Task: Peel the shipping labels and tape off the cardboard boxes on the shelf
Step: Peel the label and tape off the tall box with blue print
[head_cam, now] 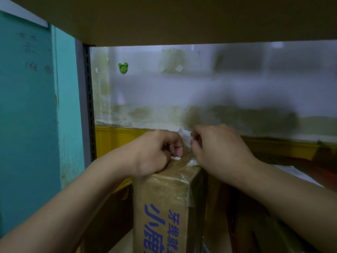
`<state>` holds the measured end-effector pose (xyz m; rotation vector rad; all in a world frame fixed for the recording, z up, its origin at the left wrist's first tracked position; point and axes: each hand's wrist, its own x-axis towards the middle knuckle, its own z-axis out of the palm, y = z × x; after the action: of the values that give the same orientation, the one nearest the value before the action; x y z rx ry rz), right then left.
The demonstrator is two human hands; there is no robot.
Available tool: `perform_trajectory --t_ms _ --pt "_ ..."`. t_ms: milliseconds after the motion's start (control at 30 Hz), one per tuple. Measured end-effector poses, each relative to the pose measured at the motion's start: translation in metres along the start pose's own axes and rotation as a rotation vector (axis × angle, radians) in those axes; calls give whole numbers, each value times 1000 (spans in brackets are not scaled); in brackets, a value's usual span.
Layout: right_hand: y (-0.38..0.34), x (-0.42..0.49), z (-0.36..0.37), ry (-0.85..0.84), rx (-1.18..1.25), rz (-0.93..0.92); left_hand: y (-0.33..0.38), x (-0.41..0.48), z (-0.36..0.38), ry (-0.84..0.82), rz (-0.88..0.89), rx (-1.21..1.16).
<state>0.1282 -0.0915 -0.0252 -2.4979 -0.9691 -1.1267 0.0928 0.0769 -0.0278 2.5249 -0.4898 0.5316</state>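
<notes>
A cardboard box [164,198] is braced by the left hand [155,154], curled round its top edge, so the white label [186,136] pinched in the right hand [218,148] can be peeled.

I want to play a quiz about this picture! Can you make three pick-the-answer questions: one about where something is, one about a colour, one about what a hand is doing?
1. Where is the green bear shape?
A on the wall behind the shelf
B on a chair
C in a cup

2. What colour is the writing on the cardboard box?
A red
B blue
C black

3. What is the right hand doing?
A lying flat and open
B holding scissors
C pinching a white label scrap

Answers:
1 A, it sits high on the pale wall.
2 B, the big characters are blue.
3 C, its fingers curl round the white scrap above the box.
</notes>
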Motion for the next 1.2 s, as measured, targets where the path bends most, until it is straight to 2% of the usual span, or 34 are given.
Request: perform_trajectory --t_ms 900,1200 --pt "-2 3 1 -55 49 17 4 -1 1 -15 -71 75" --pt "0 3 -1 -57 50 25 -3 -2 1 22 -19 -1"
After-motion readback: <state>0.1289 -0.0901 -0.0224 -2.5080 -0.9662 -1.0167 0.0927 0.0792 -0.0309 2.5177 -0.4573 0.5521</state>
